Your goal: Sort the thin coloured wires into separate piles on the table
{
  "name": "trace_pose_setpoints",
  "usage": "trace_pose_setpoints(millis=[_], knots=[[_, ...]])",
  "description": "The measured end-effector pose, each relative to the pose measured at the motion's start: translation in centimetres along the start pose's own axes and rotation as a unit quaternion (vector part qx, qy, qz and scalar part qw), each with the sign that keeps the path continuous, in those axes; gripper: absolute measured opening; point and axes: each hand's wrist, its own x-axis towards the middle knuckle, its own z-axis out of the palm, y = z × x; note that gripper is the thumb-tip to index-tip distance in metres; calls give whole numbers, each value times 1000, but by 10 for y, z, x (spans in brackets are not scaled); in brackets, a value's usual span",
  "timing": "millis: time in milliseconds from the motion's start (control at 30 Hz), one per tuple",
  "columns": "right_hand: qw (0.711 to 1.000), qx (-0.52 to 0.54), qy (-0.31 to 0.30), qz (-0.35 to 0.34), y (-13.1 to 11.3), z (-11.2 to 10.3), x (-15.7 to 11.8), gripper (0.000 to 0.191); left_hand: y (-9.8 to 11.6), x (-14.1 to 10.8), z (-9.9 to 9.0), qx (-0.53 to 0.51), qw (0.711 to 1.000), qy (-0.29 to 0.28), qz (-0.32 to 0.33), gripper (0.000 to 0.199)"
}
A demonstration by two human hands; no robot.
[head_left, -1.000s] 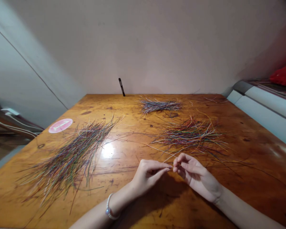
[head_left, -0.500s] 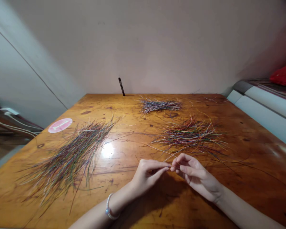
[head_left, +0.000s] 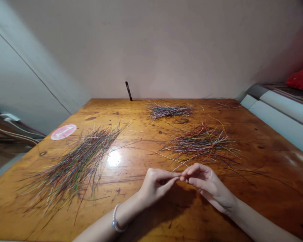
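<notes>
We are pinching a thin wire (head_left: 180, 177) between the fingers (head_left: 170, 174) of our left hand (head_left: 156, 184) and right hand (head_left: 207, 184) (three coloured wire heaps (head_left: 200, 142) are lying across the desk (head_left: 272, 188)).

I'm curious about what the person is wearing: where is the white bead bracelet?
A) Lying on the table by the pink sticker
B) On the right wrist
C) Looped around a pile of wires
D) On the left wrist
D. The white bead bracelet circles the left wrist, just behind the left hand.
</notes>
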Motion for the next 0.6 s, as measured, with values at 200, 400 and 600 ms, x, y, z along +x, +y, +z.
trace_pose_setpoints(millis=[200, 400, 600], knots=[[971, -185, -9, -152, 3, -1, -5, 11, -1, -3, 1, 27, 999, -19, -3, 21], [956, -226, 8, -188, 3, 0, -8, 11, -6, -4, 3, 40, 999, -22, 17, 21], [988, -126, 68, -48, 2, -2, -3, 8, -10, -3, 4, 77, 995, -15, 66, 22]])
